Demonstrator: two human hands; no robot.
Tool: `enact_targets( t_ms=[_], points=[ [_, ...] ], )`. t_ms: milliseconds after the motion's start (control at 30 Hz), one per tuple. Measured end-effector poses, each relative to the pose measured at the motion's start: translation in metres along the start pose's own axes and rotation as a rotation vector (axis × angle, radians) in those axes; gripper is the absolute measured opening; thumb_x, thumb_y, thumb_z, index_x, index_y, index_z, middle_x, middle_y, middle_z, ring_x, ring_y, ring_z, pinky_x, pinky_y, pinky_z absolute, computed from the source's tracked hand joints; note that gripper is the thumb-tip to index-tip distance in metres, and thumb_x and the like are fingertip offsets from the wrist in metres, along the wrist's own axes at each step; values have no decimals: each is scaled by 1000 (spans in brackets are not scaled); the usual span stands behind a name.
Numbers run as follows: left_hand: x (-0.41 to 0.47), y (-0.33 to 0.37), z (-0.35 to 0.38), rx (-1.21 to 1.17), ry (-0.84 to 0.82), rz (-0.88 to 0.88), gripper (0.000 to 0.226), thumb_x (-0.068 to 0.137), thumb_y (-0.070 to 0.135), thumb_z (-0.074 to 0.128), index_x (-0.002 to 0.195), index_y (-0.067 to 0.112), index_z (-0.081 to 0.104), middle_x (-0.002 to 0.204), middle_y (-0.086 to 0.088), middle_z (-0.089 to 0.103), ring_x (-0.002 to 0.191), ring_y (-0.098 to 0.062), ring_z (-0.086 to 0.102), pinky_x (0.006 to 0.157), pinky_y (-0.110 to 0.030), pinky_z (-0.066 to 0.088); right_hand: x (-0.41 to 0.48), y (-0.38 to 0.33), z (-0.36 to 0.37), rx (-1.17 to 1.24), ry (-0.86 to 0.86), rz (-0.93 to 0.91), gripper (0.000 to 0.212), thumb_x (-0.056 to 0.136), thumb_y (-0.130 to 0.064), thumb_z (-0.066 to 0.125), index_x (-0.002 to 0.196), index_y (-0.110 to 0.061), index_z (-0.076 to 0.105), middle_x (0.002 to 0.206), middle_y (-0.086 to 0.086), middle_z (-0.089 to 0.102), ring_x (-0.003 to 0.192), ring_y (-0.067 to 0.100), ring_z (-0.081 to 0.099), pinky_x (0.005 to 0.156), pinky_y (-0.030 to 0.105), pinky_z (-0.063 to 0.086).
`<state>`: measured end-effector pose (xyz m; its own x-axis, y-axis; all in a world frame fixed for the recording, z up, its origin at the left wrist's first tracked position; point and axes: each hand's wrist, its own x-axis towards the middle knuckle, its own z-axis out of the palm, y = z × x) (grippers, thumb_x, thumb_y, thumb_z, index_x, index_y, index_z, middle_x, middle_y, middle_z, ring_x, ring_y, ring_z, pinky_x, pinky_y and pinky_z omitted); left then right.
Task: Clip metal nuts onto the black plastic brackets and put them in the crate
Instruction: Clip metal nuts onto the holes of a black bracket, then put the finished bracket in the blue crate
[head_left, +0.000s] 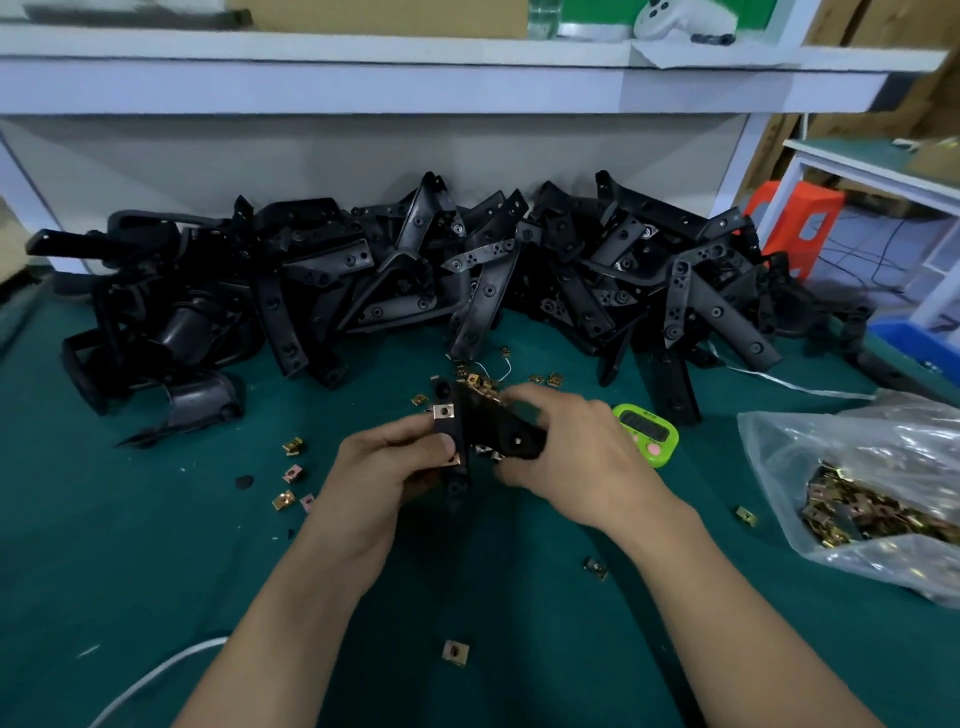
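Note:
Both hands hold one black plastic bracket (488, 431) above the green table. My left hand (387, 467) grips its near arm, thumb pressed beside a metal nut (442, 411) clipped on the arm's upper end. My right hand (566, 452) grips the bracket's right part, fingers curled over it. Loose brass-coloured nuts (293, 473) lie scattered on the mat left of my hands, and a small heap (480, 382) lies just behind the bracket. A clear plastic bag of nuts (878, 509) lies at the right. No crate is in view.
A big pile of black brackets (415, 275) runs across the back of the table against a white shelf unit (363, 83). A green timer (647, 431) sits right of my right hand. A white cable (156, 675) crosses the near left. An orange stool (795, 223) stands at far right.

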<state>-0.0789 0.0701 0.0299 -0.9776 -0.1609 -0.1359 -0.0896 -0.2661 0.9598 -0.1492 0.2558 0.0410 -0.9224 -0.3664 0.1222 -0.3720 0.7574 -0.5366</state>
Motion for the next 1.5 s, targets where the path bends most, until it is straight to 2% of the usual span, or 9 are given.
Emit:
enact_targets(
  t_ms=[133,300,433,767,1133,1300,1367,1433,1500],
  points=[
    [-1,4,2,-45,86,23,29,88,-2,65,99,18,83,103,-11,79,89,-18,74,73,-22,59,3,4,-7,46,-52,108,53,62,-62,75,112,-49,63,79,-14,70,73,11,63,58,30,48],
    [-1,8,3,-135,203,-33,24,87,-3,68,101,11,81,102,-13,79,89,-20,74,77,-28,58,-20,-4,-12,363,-47,157,20,74,-33,81,90,-40,72,74,-3,71,62,22,60,56,34,44],
    [-5,17,12,-196,200,-60,23,90,-1,65,102,13,81,103,-10,79,92,-18,76,83,-32,51,-63,-9,-12,710,29,257,31,82,-17,78,96,-45,74,67,-8,63,57,9,54,54,21,41],
    [-22,37,167,-35,-96,-41,16,95,18,68,91,24,82,90,3,79,73,-12,71,63,-23,54,-150,42,-102,963,378,419,24,89,-9,72,102,-28,77,72,0,57,70,22,60,67,36,48],
    [-53,-3,390,20,-466,-264,13,97,4,61,86,8,67,68,-7,71,54,-11,70,51,-19,56,-255,168,-202,998,826,715,18,88,-4,71,92,-20,77,71,3,68,58,17,63,53,22,49],
    [-44,-28,477,123,-548,-401,7,98,-2,57,102,-2,62,87,-16,67,70,-18,66,54,-20,59,-266,228,-238,1149,1010,869,17,82,7,69,92,-4,75,69,12,74,50,21,68,43,23,50],
    [-35,-25,512,101,-611,-419,17,99,2,57,115,-3,60,112,-21,65,98,-26,67,76,-29,60,-247,256,-264,1179,1105,891,13,82,6,68,85,-5,74,73,16,73,52,24,68,45,27,52],
    [-29,-16,539,121,-662,-432,29,100,8,56,128,-1,55,139,-20,53,125,-28,56,96,-37,52,-222,279,-290,1269,1149,877,8,86,-3,67,93,-3,71,96,21,73,76,29,69,68,39,60],
    [-25,-10,550,229,-674,-387,15,98,12,57,112,7,60,128,-14,57,103,-21,61,82,-33,51,-201,292,-296,1326,1150,894,17,90,-18,68,102,-7,69,105,15,72,89,30,64,80,44,57]
  ],
)
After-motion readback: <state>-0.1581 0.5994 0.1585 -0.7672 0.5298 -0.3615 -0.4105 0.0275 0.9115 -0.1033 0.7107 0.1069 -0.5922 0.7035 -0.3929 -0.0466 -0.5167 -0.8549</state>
